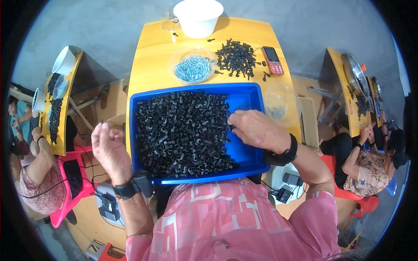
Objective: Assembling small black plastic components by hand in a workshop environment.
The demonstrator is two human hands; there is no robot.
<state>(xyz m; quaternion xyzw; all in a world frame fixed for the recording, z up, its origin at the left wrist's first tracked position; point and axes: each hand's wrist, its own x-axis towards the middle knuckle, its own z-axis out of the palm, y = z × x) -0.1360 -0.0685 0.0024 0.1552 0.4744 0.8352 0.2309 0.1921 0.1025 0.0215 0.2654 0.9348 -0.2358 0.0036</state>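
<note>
Yellow wood fills the centre of the frame, a table (152, 48) running from the upper middle down toward the person in a pink patterned top at the lower edge. On its near half sits a blue plastic tray (246, 98), heaped across its left and middle with small black plastic clips (178, 130), its right side showing bare blue floor. At the top centre stands a white bucket (198, 16). Below it, a clear bowl of silvery screws (193, 67) sits beside a loose pile of black screws (236, 55), with a red mobile phone (272, 60) just to their right. A 2nd clear bowl (282, 104), holding a few screws, rests at the tray's right edge.

The right hand (257, 128) reaches into the tray at right of centre, palm down, fingers curled onto the edge of the clip heap; whether it has pinched a clip cannot be told. The left hand (109, 145) hovers outside the tray's left wall, fingers bent together in a loose pinch; what it holds, if anything, cannot be told. Both wrists carry black bands.

Other people sit at similar yellow tables at the far left and far right of the frame
</note>
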